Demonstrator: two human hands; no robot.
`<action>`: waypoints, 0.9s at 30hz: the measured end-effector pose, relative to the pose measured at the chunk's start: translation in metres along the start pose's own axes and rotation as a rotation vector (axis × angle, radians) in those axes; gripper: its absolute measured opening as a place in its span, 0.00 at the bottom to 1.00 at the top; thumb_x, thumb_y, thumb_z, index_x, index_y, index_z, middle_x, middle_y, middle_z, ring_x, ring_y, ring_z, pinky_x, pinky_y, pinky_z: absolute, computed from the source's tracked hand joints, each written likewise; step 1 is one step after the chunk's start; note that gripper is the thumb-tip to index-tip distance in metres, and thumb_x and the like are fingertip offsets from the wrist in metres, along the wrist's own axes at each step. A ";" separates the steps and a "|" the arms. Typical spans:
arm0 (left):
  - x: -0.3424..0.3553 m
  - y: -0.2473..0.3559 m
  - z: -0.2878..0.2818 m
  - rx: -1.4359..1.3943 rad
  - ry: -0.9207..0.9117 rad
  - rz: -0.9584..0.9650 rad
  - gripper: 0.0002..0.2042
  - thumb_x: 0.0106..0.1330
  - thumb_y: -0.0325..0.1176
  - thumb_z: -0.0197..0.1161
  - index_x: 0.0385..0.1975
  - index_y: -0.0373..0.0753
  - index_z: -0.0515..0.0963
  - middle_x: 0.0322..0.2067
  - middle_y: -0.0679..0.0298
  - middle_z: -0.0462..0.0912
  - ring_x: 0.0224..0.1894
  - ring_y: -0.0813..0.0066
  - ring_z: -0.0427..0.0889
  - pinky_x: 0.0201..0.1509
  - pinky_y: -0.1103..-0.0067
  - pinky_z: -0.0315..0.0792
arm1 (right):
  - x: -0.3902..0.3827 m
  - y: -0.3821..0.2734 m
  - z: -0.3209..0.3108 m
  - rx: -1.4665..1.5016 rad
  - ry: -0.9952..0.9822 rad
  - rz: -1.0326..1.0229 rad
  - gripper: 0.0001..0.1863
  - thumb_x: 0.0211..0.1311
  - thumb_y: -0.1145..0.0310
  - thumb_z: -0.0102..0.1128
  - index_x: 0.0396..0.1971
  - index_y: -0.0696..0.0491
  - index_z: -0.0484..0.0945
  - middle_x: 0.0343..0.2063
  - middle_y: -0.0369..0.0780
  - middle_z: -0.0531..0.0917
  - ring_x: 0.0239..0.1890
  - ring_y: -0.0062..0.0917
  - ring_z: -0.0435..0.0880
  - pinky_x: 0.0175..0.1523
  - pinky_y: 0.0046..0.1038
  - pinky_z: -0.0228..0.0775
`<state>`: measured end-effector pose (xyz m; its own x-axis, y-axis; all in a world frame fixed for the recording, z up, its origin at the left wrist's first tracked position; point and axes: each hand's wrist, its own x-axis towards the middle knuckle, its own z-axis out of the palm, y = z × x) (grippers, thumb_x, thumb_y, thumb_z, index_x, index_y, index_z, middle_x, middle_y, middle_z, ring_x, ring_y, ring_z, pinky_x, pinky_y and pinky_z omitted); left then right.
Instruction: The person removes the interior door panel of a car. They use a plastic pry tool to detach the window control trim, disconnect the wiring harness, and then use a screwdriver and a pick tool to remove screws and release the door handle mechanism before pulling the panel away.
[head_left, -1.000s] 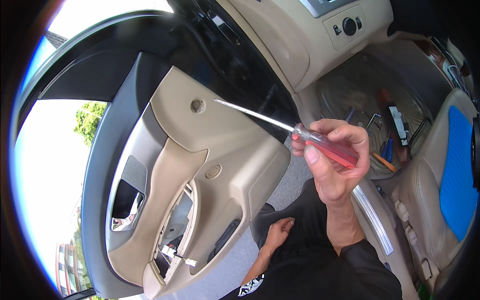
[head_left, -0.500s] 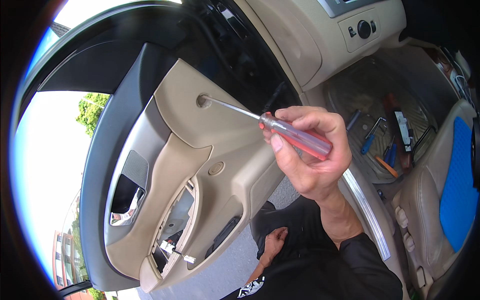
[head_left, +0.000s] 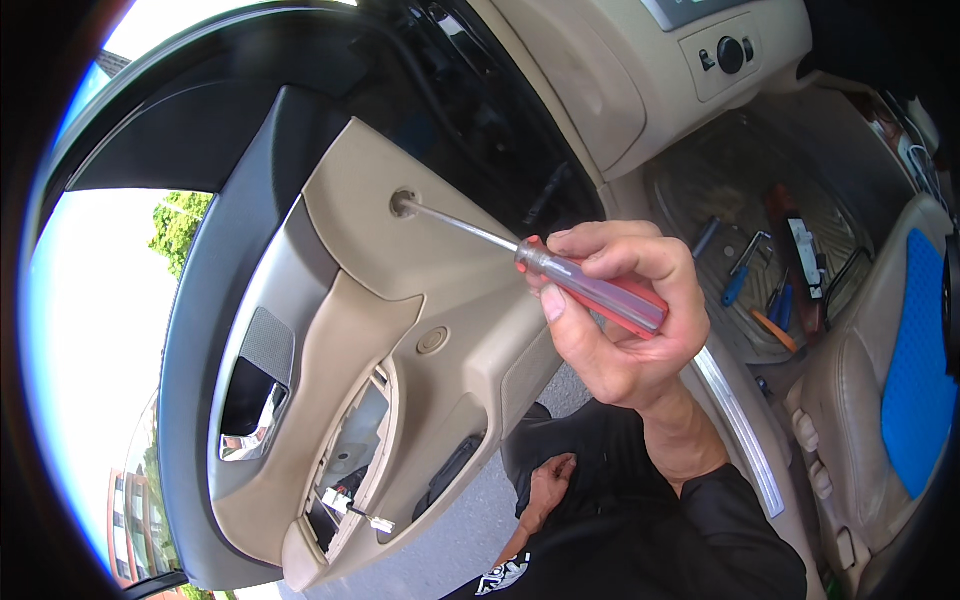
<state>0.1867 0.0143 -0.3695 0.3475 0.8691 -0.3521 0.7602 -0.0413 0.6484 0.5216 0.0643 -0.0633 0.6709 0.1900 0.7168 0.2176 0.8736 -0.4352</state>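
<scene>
My right hand point(head_left: 630, 315) is closed around the red and clear handle of a screwdriver point(head_left: 590, 285), thumb on the near side and fingers curled over the far side. Its long metal shaft points left, and the tip sits at the round recess point(head_left: 404, 203) in the beige door panel point(head_left: 460, 290); whatever lies inside the recess is hidden. Low in the middle, my left hand point(head_left: 548, 483) rests on my dark-clothed leg with nothing visible in it, its fingers lying against the cloth.
An oblong opening in the armrest shows a white connector point(head_left: 372, 520) on a wire. The chrome door handle point(head_left: 255, 425) is farther left. Several tools, among them a blue-handled one point(head_left: 738, 283), lie on the footwell mat. A beige seat point(head_left: 845, 400) stands at the right.
My right hand and the screwdriver handle have shifted slightly down, while the tip stays at the recess. The door panel appears a little farther left. My left hand has not moved.
</scene>
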 end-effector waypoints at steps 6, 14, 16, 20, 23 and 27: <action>0.003 -0.003 -0.001 -0.013 -0.010 0.002 0.15 0.72 0.39 0.67 0.50 0.37 0.85 0.37 0.54 0.90 0.40 0.70 0.90 0.50 0.75 0.80 | 0.001 0.000 0.000 -0.016 0.009 -0.005 0.15 0.52 0.87 0.67 0.39 0.61 0.74 0.41 0.51 0.85 0.39 0.29 0.91 0.45 0.27 0.86; 0.005 -0.008 -0.002 -0.001 -0.018 -0.024 0.15 0.72 0.40 0.67 0.51 0.37 0.85 0.37 0.54 0.90 0.40 0.71 0.89 0.50 0.75 0.80 | 0.002 0.000 -0.001 -0.080 -0.053 -0.072 0.15 0.52 0.87 0.66 0.39 0.61 0.74 0.41 0.51 0.85 0.40 0.31 0.90 0.45 0.28 0.86; 0.006 -0.007 -0.004 0.003 -0.024 -0.020 0.15 0.72 0.39 0.67 0.51 0.37 0.85 0.37 0.54 0.90 0.40 0.71 0.89 0.50 0.75 0.80 | 0.003 -0.002 -0.006 -0.087 -0.124 -0.063 0.15 0.56 0.88 0.64 0.41 0.62 0.70 0.43 0.54 0.82 0.43 0.36 0.90 0.48 0.32 0.88; 0.009 -0.006 -0.006 0.004 -0.029 -0.015 0.15 0.72 0.39 0.67 0.51 0.37 0.85 0.37 0.54 0.91 0.40 0.71 0.89 0.49 0.75 0.80 | 0.005 -0.004 -0.008 -0.119 -0.125 -0.080 0.15 0.53 0.87 0.65 0.40 0.61 0.73 0.41 0.53 0.84 0.41 0.34 0.91 0.47 0.30 0.87; 0.009 -0.007 -0.006 -0.005 -0.030 -0.024 0.15 0.72 0.39 0.67 0.51 0.37 0.85 0.37 0.53 0.91 0.41 0.71 0.90 0.49 0.75 0.80 | 0.005 -0.002 -0.003 -0.121 -0.071 -0.097 0.16 0.50 0.86 0.68 0.38 0.60 0.76 0.39 0.49 0.87 0.38 0.29 0.91 0.43 0.25 0.85; 0.011 -0.013 -0.005 0.002 -0.027 -0.020 0.15 0.72 0.39 0.68 0.51 0.37 0.86 0.38 0.53 0.91 0.41 0.71 0.90 0.49 0.76 0.81 | 0.005 -0.001 -0.002 -0.108 -0.070 -0.106 0.15 0.49 0.86 0.69 0.37 0.59 0.76 0.39 0.49 0.87 0.38 0.30 0.91 0.42 0.25 0.85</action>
<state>0.1780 0.0270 -0.3784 0.3467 0.8562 -0.3830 0.7682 -0.0249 0.6397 0.5258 0.0633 -0.0599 0.5897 0.1336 0.7965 0.3622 0.8377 -0.4087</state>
